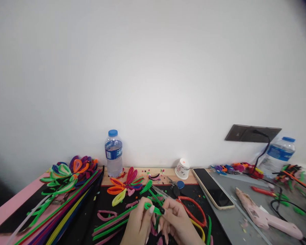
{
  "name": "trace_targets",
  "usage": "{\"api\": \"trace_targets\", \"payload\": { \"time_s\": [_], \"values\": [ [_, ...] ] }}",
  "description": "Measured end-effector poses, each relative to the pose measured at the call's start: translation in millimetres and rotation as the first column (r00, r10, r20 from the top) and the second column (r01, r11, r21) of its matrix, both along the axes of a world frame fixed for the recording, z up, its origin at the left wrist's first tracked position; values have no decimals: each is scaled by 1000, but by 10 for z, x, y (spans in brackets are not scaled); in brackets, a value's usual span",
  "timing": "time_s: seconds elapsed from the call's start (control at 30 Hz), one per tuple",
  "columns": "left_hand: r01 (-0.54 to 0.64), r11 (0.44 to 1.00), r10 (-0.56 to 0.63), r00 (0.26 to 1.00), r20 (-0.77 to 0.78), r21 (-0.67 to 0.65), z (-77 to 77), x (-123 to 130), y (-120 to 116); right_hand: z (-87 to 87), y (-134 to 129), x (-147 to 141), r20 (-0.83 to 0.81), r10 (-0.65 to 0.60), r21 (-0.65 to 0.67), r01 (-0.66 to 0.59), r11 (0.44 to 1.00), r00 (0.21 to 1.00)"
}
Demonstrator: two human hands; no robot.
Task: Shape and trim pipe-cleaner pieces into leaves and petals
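My left hand (pixel 140 217) and my right hand (pixel 174 219) are close together over the black mat (pixel 145 190), both pinching a green pipe cleaner (pixel 156 210) bent into a loop. Its looped end lies by my left thumb, and the fingertips of my right hand grip farther along. Just behind them are a pair of scissors with red handles (pixel 193 209) and a green pipe-cleaner leaf (pixel 146 186). Left of my hands lie a pink loop (pixel 107 215) and several green and pink pipe cleaners (pixel 114 223). What is under my palms is partly hidden.
A water bottle (pixel 114 154) and a paper cup (pixel 182 169) stand by the wall. To the right are a phone (pixel 213 188) and a pink glue gun (pixel 265 216) with a black cord. Pipe-cleaner flowers (pixel 73 172) and long pipe cleaners (pixel 66 217) pile up at left.
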State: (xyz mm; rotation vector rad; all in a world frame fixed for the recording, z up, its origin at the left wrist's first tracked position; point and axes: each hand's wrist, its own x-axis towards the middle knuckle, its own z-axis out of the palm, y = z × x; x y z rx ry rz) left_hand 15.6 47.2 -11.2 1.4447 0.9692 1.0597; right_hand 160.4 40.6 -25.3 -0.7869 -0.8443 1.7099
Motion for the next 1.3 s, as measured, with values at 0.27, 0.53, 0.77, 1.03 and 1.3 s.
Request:
{"api": "trace_targets", "payload": {
  "time_s": [0.27,0.53,0.77,1.03,1.3],
  "values": [
    [17,978,9,993,122,-210,-85,36,82,15,-29,-48,322,38,42,-54,998,946],
    [-188,982,188,982,32,6,82,0,101,311,33,207,884,-412,431,-48,901,220],
    [-75,987,90,991,101,-142,-7,15,136,343,66,200,928,-373,371,-175,912,24],
    [-128,985,146,976,162,-115,-176,32,226,99,157,285,581,-39,70,-2,998,813],
    [-154,985,158,986,-55,78,-218,-2,186,-109,101,364,387,110,3,-120,993,916]
  ]
}}
